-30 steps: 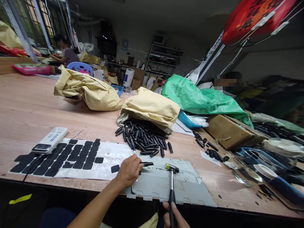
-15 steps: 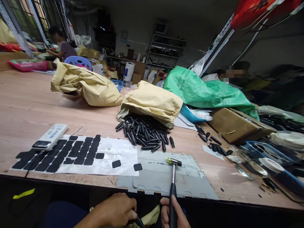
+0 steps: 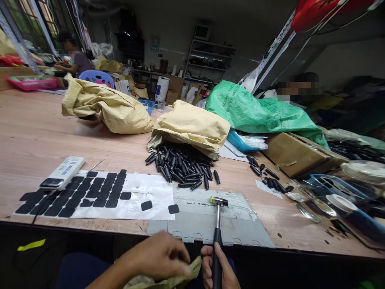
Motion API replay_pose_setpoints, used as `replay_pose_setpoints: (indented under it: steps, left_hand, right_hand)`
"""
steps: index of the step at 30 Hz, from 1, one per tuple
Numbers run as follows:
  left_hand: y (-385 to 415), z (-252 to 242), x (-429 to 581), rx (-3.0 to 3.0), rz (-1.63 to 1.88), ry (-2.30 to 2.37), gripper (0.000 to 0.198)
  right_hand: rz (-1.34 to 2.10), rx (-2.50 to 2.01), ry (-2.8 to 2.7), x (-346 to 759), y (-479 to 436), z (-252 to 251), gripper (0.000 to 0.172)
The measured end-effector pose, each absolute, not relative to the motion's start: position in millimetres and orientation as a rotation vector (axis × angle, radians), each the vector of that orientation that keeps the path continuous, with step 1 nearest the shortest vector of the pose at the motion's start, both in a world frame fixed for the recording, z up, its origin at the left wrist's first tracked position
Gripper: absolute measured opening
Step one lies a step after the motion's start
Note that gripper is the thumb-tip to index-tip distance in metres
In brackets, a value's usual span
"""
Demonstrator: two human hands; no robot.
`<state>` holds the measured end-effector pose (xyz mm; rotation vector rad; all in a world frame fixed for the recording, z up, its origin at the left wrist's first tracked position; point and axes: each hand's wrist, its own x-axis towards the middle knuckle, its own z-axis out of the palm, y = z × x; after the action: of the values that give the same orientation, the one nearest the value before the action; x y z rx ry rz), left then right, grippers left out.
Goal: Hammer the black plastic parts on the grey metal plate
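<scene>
My right hand is wrapped round the black handle of a small mallet. The mallet's head, yellow-green at one end and black at the other, lies over a grey board at the table's front edge. My left hand, somewhat blurred, is over a crumpled yellowish bag below the table edge. Its fingers and thumb are apart, with nothing visible between them. Beyond the board lies a heap of black pen-like parts, spilling from a tan sack.
Left lies a white sheet of black stickers, with a white device at its corner. Behind are another tan sack and a green sack. A carton and containers crowd the right. Two other people sit farther back.
My left hand has risen a little and moved right, its fingers parting. The black part it held is no longer visible. My right hand still grips the mallet, almost in the same place.
</scene>
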<state>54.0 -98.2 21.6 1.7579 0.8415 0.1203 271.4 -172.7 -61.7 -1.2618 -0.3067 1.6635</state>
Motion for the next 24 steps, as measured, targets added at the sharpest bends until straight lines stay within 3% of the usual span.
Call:
replay_pose_setpoints:
  steps: [5,10,16,20,24]
  left_hand:
    - [-18,23,82,1.805,0.637,1.638,0.037]
    - [31,4,93,1.808,0.630,2.055,0.037]
    - [25,1,83,1.873,0.659,2.004,0.016]
    - [7,1,75,2.012,0.783,1.681,0.010]
    - [-11,-3,76,2.184,0.584,1.395,0.006]
  right_hand:
    - [1.696,-1.257,-0.299,273,-173,-62,0.059]
    - [1.697,-1.242,-0.302,275,-174,-65,0.060]
    - [1.695,-1.214,-0.300,275,-174,-74,0.058]
    - [1.650,-1.248,-0.326,272,-175,-66,0.058]
    - [1.580,-1.283,-0.327,266,-175,-53,0.058]
